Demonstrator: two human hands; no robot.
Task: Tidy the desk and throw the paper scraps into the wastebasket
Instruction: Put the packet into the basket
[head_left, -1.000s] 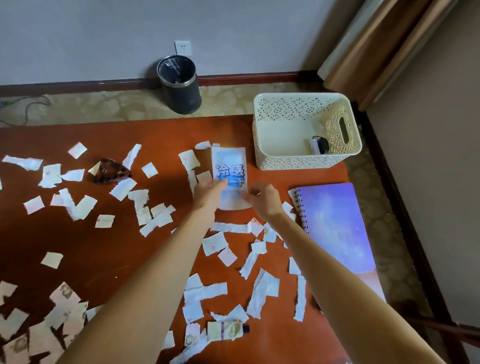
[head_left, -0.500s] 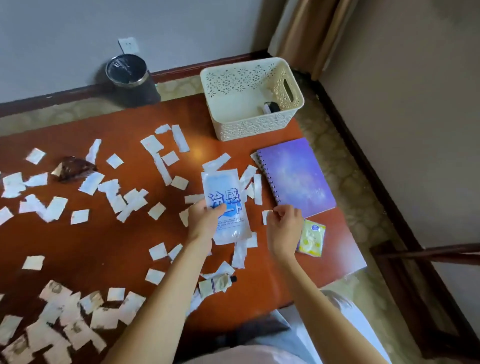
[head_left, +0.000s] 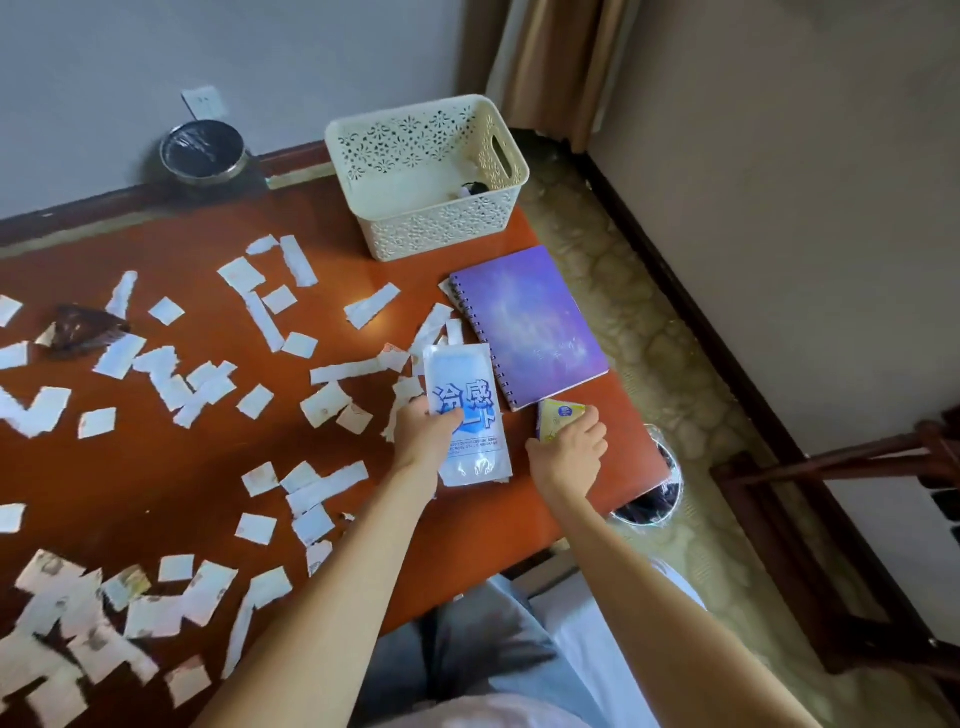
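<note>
1. Paper scraps (head_left: 331, 405): white, torn into strips and squares (some brown-stained), strewn over the desk (head_left: 156, 483) left of and beyond the left hand (head_left: 423, 431).
2. Thumb and fingers of that hand clamped on a white-and-blue pouch (head_left: 470, 410).
3. Right hand (head_left: 569, 452): fingers curled onto a yellow packet (head_left: 558, 418), just short of the purple notebook (head_left: 530, 327).
4. Wastebasket (head_left: 202, 150) on the floor, far beyond the left hand.

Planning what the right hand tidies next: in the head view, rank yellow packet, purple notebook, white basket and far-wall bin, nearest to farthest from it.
1. Yellow packet, touching the right hand.
2. Purple notebook, just beyond it, right side of the desk.
3. White basket, desk's far right corner.
4. Bin, on the floor by the far wall, leftward.
</note>
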